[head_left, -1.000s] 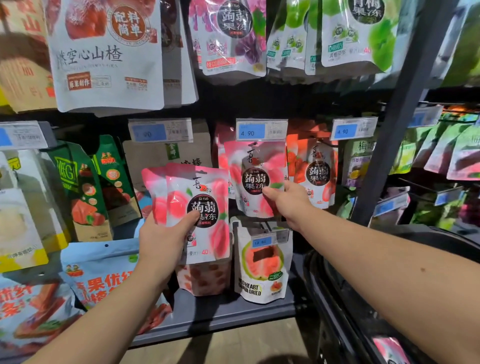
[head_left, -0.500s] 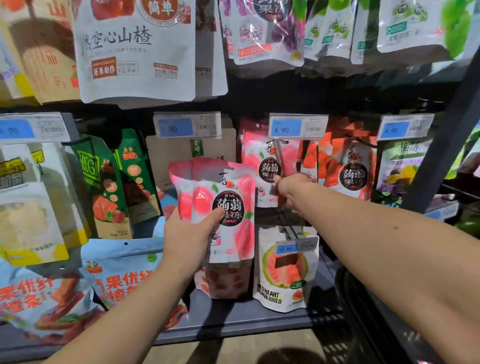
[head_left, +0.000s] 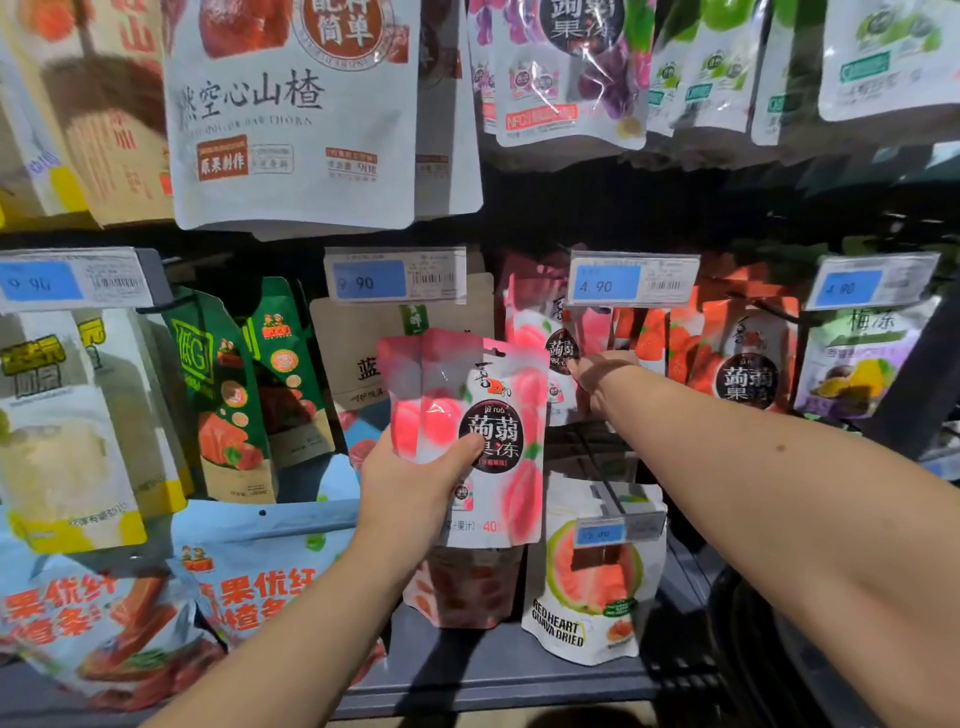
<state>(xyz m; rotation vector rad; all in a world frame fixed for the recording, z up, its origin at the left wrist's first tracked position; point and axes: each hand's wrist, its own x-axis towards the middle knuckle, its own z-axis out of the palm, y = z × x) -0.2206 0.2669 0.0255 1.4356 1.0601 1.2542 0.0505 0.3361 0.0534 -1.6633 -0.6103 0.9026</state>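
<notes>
Two pink pouches (head_left: 498, 415) of peach jelly, one fanned out behind the other, stand upright in the left hand (head_left: 410, 483). The thumb (head_left: 460, 448) presses across the front near the dark round label and the fingers curl round the back, hidden. Holding them low on the body keeps the printed faces outward and the top edges free, which probably makes it easy to add another to the stack. They sit in front of the display, well off the shelf (head_left: 519, 670) and above a guava packet (head_left: 597, 582).

The right hand (head_left: 605, 379) stretches out to the row under the 4.90 price tag (head_left: 631, 278). It meets a hanging pouch (head_left: 535, 332) of the same pink kind, just left of the red strawberry pouches (head_left: 743, 364). Only the back of this hand shows. Its fingertips are tucked against the pouch, so it cannot be told whether they already pinch it or merely touch it.

The hanging pouch dangles from its top behind the tag, so it likely has to slide forward along its hook to come free — a straight pull towards the person rather than a tug downward. The work seems to be gathering matching pouches, with the left hand serving as the holder while the right does the picking.
</notes>
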